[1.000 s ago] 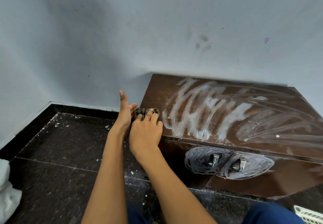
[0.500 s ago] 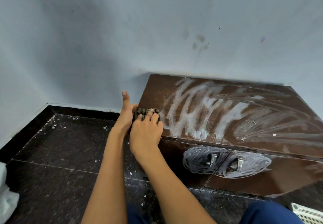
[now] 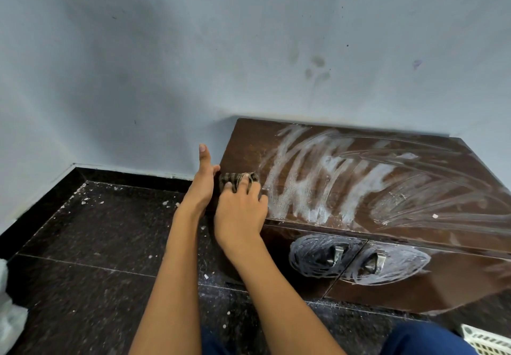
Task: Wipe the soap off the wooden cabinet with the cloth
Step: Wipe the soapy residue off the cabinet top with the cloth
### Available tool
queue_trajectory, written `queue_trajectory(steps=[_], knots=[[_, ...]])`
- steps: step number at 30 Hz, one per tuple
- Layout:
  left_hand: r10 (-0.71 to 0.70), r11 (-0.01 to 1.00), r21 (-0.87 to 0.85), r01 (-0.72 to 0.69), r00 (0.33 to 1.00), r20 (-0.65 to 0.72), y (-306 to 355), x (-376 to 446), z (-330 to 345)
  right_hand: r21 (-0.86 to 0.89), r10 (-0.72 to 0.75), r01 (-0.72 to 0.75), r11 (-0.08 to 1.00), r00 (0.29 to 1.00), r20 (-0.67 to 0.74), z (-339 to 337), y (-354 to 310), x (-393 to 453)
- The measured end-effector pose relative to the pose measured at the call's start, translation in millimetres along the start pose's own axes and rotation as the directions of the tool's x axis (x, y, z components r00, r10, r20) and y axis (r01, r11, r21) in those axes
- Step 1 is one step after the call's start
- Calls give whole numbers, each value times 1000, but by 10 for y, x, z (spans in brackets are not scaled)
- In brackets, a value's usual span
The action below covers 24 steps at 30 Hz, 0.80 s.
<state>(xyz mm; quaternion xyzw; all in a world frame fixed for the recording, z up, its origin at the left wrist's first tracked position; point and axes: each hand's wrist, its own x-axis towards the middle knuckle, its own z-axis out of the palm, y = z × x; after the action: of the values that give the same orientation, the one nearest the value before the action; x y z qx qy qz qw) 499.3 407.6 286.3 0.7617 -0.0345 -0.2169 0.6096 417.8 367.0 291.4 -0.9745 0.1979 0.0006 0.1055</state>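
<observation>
Cloth (image 3: 238,179): bunched dark and striped, lying at the left front corner of the cabinet (image 3: 414,285) top, just left of the soap (image 3: 309,183). Nearest, kneeling on the speckled dark floor (image 3: 83,244), both forearms reaching forward. Right hand (image 3: 240,210) pressing down on the cloth, fingers curled over it and pinning it to the wood more than clenching it. Left hand (image 3: 201,181) resting against the cabinet's left edge beside the cloth, fingers straight and open, thumb touching the cloth edge, gripping nothing. Below the top, showing two door fronts with metal handles (image 3: 338,255), each ringed by a scribbled patch of lather. Farther back, spreading across the top in thick white zigzags near the cloth and thinner sweeping arcs toward the right; almost none looking wiped, so probably sitting at the very start of the job. Beyond, standing against a pale blue wall (image 3: 166,78). Risks from here: pushing the lather off the front lip and sending it dripping onto the doors and floor; merely smearing it, since such a small wad is likely to be saturating fast; missing the residue around the handles; slipping on the wet glossy wood if leaning hard on the right hand.
</observation>
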Motion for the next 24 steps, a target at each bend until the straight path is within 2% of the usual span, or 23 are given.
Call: queue_trajectory(steps=[5,12,17,19,21,24], knots=[[66,996,64,-65,998,-11,11,-9,39,-32,81,-82,996,997,-11,21,66,-27],[-20,1000,-21,20,1000,5,28,28,-12,-3,-108,108,994,994,-28,54,-65,-40],[11,999,30,-11,1000,9,52,-19,18,32,102,-100,994,994,-43,22,155,-40],[21,999,43,-21,1000,3,58,-18,21,29,139,-138,990,990,-29,25,143,-38],[12,999,48,-11,1000,-8,55,6,7,23,98,-98,995,995,-31,41,50,-44],[-16,999,28,16,1000,-21,35,28,-2,23,-59,61,998,997,-54,83,-49,-63]])
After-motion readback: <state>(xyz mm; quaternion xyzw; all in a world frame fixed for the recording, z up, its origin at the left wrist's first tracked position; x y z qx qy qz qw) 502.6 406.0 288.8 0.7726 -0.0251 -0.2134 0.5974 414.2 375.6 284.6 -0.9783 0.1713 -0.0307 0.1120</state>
